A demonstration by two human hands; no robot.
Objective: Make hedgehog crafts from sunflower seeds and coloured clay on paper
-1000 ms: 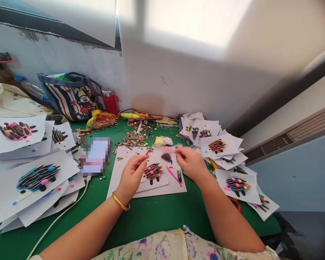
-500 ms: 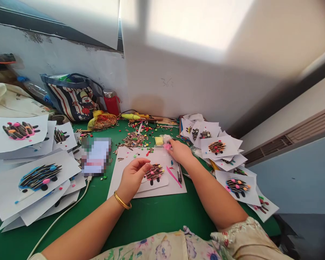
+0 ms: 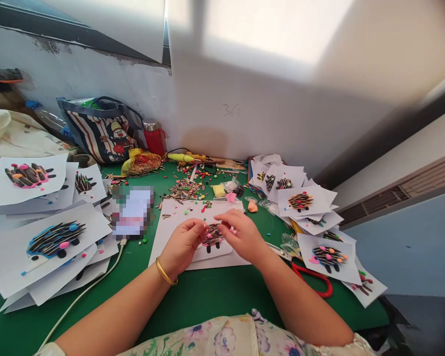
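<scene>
My left hand (image 3: 185,243) pinches thumb and forefinger together beside the hedgehog picture; whatever is at the tips is too small to make out. Close by on the right, my right hand (image 3: 243,236) is bent over the same picture, with a bit of pink clay (image 3: 233,230) showing among its curled fingers. Between both hands lies the hedgehog (image 3: 212,238), made of dark seeds with coloured clay dots and black feet, on a white card (image 3: 203,255). Under the card is a larger white sheet (image 3: 159,235). A pink clay lump (image 3: 230,197) sits at the sheet's far edge.
Stacks of similar pictures stand left (image 3: 92,222) and right (image 3: 304,217). A blurred phone (image 3: 133,212) with a cable lies on the left. Striped seeds (image 3: 183,190) and clay beads scatter behind the sheet. Red-handled scissors (image 3: 319,291) lie by my right forearm; yellow clay (image 3: 218,191) is behind.
My right hand has drawn back from the pink clay lump to the hedgehog, near my left hand. The lump stays behind, and the scissors have come into sight.
</scene>
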